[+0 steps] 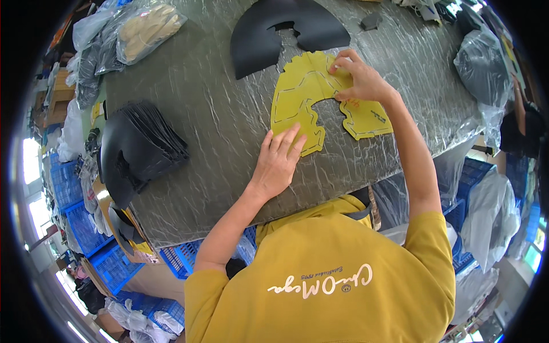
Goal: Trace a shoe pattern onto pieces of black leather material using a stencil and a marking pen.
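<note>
A yellow arched template [309, 86] lies on the table, with dashed lines and pen marks on its face and a scalloped outer edge. My left hand [278, 159] rests on its lower left end, fingers stretched and spread flat. Over the upper right part of the arch is my right hand [364, 80], fingers bent and apart from the thumb; the fingertips touch the template's face, and the thumb is at its inner edge. Just beyond the template sits a black curved sheet [257, 43] of similar arched shape.
A stack of black curved pieces [151, 146] stands on the left of the dark, plastic-covered table [220, 126]. Bagged tan pieces [150, 31] lie at the far left. A small dark scrap [370, 22] is at the back. Blue crates [117, 267] stand below the table's left side.
</note>
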`<state>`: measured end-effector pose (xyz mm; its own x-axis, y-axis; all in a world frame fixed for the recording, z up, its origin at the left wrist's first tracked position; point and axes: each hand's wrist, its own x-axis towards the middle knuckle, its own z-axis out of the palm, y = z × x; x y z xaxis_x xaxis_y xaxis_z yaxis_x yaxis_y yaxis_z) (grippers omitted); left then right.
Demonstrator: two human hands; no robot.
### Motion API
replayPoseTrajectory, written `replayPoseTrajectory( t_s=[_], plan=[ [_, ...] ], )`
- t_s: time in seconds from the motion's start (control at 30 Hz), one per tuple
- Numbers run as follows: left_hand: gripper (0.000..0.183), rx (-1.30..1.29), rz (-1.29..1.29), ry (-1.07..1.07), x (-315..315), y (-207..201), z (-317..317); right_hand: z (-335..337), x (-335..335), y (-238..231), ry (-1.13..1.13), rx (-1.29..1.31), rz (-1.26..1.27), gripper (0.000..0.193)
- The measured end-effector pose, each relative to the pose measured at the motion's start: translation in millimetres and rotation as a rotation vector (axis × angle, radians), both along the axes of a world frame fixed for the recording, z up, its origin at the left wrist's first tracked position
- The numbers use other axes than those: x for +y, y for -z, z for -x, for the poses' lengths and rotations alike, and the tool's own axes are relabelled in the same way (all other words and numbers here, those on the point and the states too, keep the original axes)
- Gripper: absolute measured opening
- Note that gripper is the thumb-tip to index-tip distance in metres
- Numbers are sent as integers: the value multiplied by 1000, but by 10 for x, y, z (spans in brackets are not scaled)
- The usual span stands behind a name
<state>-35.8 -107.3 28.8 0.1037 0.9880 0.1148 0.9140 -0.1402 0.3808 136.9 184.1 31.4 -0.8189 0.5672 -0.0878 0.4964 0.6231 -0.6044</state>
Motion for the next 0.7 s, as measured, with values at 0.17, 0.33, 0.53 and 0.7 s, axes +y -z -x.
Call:
replayPoseTrajectory(
  t_s=[0.17, 0.33, 0.53, 0.7],
  plan=[
    [51, 38, 6, 27, 41, -60, 53, 50, -23, -45, -3, -11, 5, 58],
    [52, 97, 1, 43, 65, -33, 24, 28, -6, -37, 7, -6, 11, 59],
    [53, 171, 37, 62, 116, -131, 14, 41, -5, -72, 19, -25, 12, 61],
    [57, 201, 68, 70, 134, -162, 5, 81, -1, -121, 17, -69, 15, 61]
  ],
)
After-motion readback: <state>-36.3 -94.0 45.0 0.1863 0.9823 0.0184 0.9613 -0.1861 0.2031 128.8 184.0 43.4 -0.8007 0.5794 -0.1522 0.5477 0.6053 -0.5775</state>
